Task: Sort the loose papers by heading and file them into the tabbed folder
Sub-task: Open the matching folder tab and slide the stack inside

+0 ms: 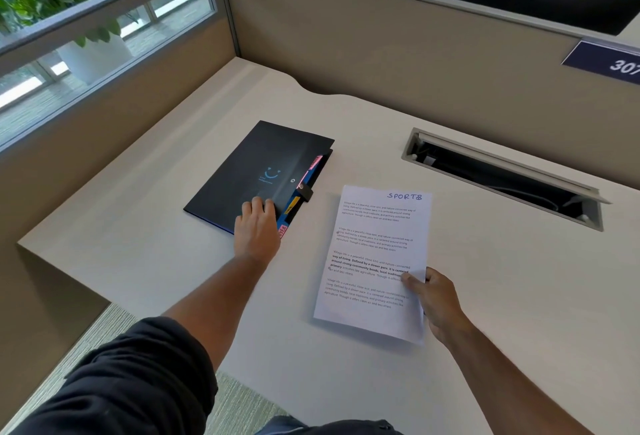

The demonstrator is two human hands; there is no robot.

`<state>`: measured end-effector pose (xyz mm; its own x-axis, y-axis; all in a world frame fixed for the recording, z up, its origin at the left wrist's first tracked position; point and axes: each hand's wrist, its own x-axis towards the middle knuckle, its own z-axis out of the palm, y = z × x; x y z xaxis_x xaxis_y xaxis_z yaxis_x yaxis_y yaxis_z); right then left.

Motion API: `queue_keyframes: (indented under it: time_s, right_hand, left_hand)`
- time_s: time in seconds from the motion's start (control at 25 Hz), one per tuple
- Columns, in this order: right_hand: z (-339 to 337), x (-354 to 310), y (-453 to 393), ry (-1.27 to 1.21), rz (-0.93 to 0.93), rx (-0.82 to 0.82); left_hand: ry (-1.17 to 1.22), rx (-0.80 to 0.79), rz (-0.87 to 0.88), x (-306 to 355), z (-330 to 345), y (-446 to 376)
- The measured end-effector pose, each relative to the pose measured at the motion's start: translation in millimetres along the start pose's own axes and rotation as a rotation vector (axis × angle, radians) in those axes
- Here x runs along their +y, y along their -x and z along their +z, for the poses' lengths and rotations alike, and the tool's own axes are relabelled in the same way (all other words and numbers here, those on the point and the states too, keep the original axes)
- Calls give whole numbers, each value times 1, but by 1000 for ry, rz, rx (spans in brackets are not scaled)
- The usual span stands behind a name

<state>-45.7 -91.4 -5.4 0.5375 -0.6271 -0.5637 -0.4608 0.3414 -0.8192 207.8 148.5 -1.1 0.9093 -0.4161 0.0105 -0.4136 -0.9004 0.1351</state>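
Papers, loose, white printed sheets [374, 261]: one stack, top sheet headed "SPORTS" in blue handwriting, four blocks of small black type below, one block partly bold. Location: flat on the pale desk [138, 261], just right of the folder, near edge lifted slightly. How many sheets lie under the top one cannot be told.

Folder, black card, tabbed [256, 174]: closed, a small blue smile mark on the cover, a dark strap and snap at its right edge. Pink, blue and yellow tabs [294, 204] protrude along that edge; their lettering is too small to read.

Your right hand [436, 303]: right of the folder, pinching the stack's right margin, thumb on top and fingers beneath.

Your left hand [258, 230]: resting on the folder's near corner, fingers spread flat on the cover, gripping nothing.

Progress, as judged: early. No sheet shows as filed, and the folder is unopened. Remaining for you: open the cover, read each heading, match it to a tab, and slip each sheet in.
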Motion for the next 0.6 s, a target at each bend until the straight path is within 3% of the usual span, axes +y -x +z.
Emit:
queue_keyframes:
  time_s: [0.32,0.6]
  right_hand:
    - [9,-27,1,-50,2,-131]
    - [35,-68,-3,113,-34,-251]
  left_hand:
    - [130,84,-48,-9,-20,-3]
    - [204,128,-70,-15,-37,-4]
